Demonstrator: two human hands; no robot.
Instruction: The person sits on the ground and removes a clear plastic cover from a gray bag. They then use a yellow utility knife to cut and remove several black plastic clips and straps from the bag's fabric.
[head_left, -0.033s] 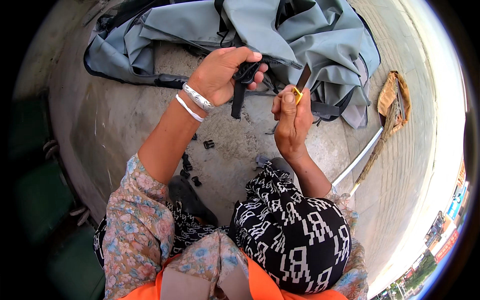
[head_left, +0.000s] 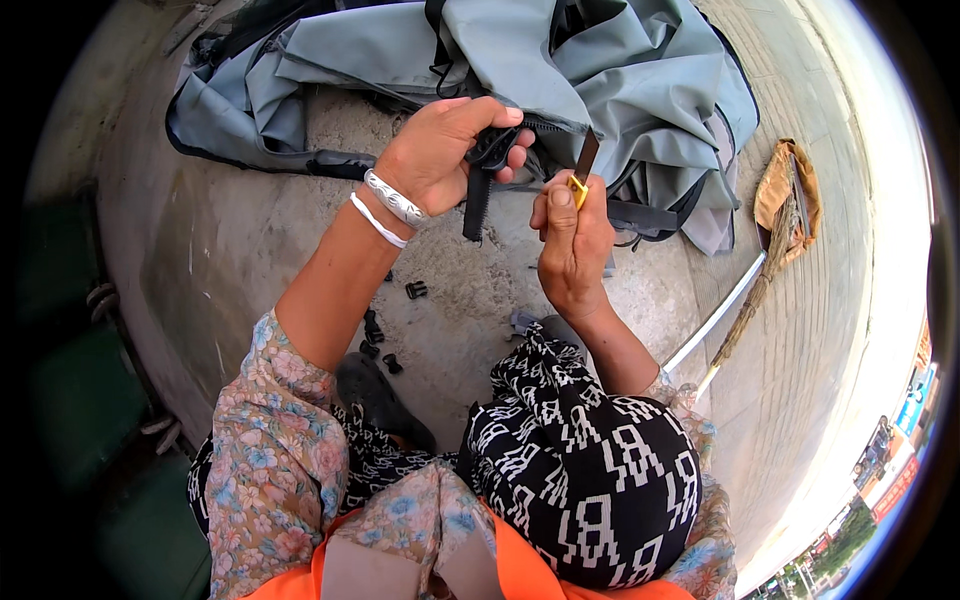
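My left hand (head_left: 437,148) is closed around a black plastic buckle (head_left: 490,147) and the edge of a grey coated fabric piece (head_left: 440,60). A short black webbing strap (head_left: 478,205) hangs down below the fingers, and a zip-like toothed edge runs off to the right of the buckle. Just right of it, my right hand (head_left: 573,240) grips a knife (head_left: 586,158) by its yellow handle. Its dark blade points up and slightly right, its tip in front of the fabric. I cannot tell whether the blade touches the cloth.
Several small black buckle pieces (head_left: 373,326) lie on the concrete floor (head_left: 250,260) near my shoe (head_left: 378,395). A broom and a tan-brown dustpan (head_left: 790,200) with a white handle lie to the right. Dark green panels (head_left: 60,380) stand at the left edge.
My right hand has shifted slightly left and down with the knife, and the blade now leans nearer to the buckle. The left hand has hardly moved.
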